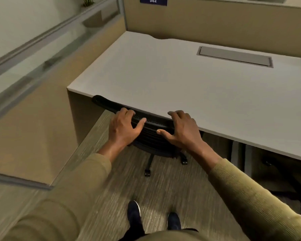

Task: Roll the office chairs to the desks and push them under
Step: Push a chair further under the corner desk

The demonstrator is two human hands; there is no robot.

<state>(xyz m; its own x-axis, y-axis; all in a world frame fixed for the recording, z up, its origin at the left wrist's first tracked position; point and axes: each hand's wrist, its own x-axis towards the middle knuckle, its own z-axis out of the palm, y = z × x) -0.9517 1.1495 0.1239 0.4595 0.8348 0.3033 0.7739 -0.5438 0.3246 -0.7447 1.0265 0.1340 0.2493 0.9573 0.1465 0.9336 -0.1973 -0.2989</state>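
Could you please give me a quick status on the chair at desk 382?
Left hand and right hand open on the chair backrest. Chair mostly under the desk, backrest at its edge. Nothing visibly blocking.

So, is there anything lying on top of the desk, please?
No, the desk top is bare apart from its built-in grey cable hatch.

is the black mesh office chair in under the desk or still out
Mostly in. The black mesh office chair's backrest top sits against the white desk's front edge, seat hidden beneath; two caster legs still show on the floor.
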